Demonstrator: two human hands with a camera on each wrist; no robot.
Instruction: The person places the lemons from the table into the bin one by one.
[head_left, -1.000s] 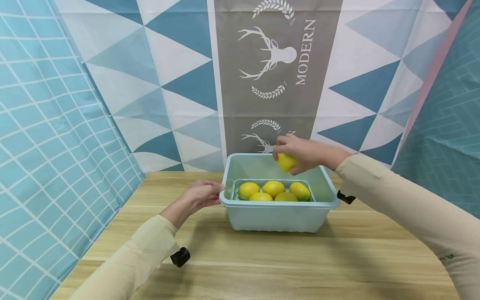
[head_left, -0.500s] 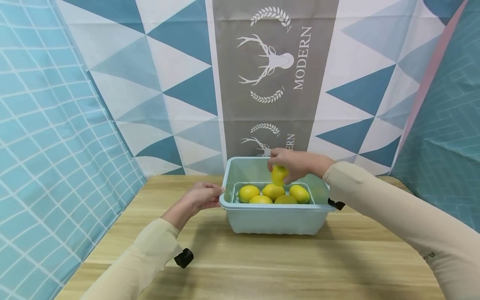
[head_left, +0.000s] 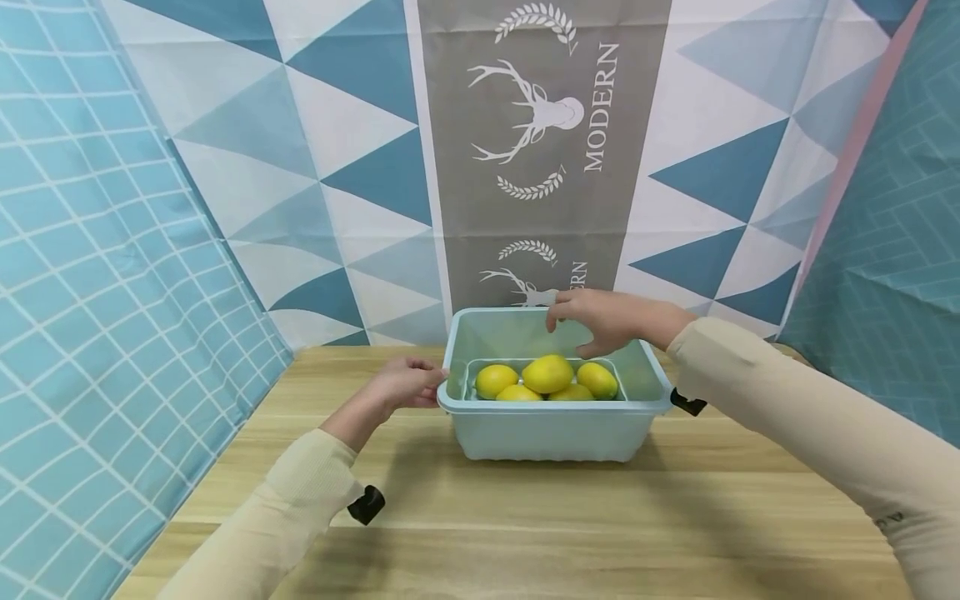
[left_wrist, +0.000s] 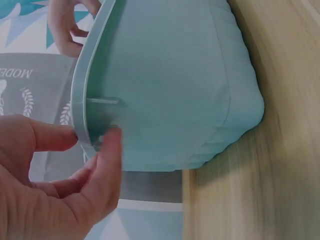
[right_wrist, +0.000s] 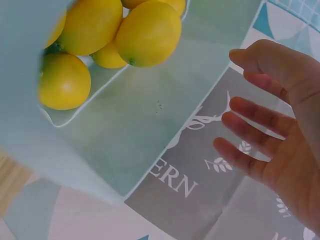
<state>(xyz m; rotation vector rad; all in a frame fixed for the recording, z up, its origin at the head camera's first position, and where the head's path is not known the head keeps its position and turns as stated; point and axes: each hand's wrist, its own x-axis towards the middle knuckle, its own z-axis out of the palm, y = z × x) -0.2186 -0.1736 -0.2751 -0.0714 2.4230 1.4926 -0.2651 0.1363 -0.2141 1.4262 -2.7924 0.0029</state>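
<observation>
A pale blue-green plastic basin [head_left: 551, 435] stands on the wooden table, with several yellow lemons inside. One lemon [head_left: 548, 374] lies on top of the others near the middle; the right wrist view shows this pile of lemons [right_wrist: 149, 34] from above. At the basin's left side, my left hand [head_left: 401, 385] pinches the rim [left_wrist: 80, 100], thumb on the outer edge and fingers tucked underneath. My right hand [head_left: 600, 317] hovers over the back right of the basin. Its fingers [right_wrist: 247, 125] are spread and relaxed, with nothing between them.
The wooden table [head_left: 480, 533] extends in front of the basin. Behind it hangs a patterned cloth [head_left: 540, 208] with deer prints and triangles. A blue checked sheet [head_left: 90, 292] borders the left, a teal one [head_left: 892, 275] the right.
My right hand lowered a lemon onto the pile, let it go, and rose slightly to the right. My left hand has stayed at the basin's rim.
</observation>
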